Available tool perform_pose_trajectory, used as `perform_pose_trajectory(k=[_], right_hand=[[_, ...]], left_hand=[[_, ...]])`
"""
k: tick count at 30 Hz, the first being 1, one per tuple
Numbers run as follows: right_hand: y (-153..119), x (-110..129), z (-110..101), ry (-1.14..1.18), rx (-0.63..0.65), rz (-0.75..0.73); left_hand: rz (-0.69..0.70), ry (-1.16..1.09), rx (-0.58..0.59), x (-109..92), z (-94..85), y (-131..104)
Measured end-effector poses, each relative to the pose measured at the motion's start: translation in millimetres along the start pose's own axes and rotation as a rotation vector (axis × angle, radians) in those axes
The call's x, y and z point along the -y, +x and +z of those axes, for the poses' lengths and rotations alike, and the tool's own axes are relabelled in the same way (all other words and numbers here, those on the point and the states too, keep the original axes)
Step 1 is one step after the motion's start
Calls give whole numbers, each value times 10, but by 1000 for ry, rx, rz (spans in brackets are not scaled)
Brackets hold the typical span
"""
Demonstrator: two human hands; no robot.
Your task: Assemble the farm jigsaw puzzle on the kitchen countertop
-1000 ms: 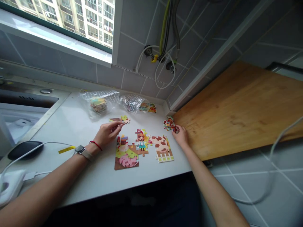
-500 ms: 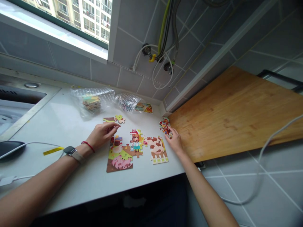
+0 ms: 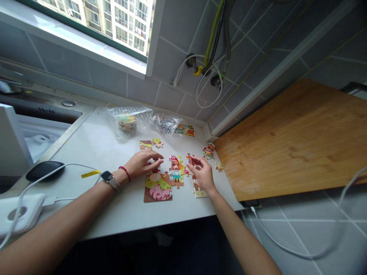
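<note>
Between the thumb and fingers of my right hand (image 3: 204, 173) is a small red and blue puzzle piece (image 3: 189, 159), held over the cow section (image 3: 197, 187), which the hand partly covers. My left hand (image 3: 145, 162) hovers empty, thumb and fingers apart, above the upper part of the pig section (image 3: 158, 193). A farmer section (image 3: 176, 173) with a red barn lies between both hands and joins the pig section. Beyond my left hand lie a brown and yellow piece (image 3: 145, 144) and a few joined-looking yellow pieces (image 3: 157, 143).
A small pile of pieces (image 3: 208, 150) and a yellow piece (image 3: 219, 167) lie beside the leaning wooden board (image 3: 286, 145). Clear bags (image 3: 127, 124) of pieces and a picture card (image 3: 185, 130) are at the back. Cables, a black mouse-shaped object (image 3: 45, 170) and a sink edge are left.
My right hand has moved left from the pile with a piece in its fingers. A yellow piece now shows beside the board. My left hand's fingers have spread. The view has shifted.
</note>
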State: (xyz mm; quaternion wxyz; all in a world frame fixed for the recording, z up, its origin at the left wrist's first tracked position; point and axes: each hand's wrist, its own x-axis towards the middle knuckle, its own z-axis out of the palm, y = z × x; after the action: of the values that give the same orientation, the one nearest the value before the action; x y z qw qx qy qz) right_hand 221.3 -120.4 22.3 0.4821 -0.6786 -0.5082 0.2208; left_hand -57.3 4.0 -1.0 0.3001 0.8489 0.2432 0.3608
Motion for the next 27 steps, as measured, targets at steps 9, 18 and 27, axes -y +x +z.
perform_pose_trajectory(k=[9,18,27], right_hand=[[-24,310,866,342,187,185],[129,298,722,410,294,337],[365,251,803,216,548,95]], left_hand=[[-124,-99,-55,17,-6,14],[-334,-207,-173,102,12,8],[-182,-71,-74,91,38,-14]])
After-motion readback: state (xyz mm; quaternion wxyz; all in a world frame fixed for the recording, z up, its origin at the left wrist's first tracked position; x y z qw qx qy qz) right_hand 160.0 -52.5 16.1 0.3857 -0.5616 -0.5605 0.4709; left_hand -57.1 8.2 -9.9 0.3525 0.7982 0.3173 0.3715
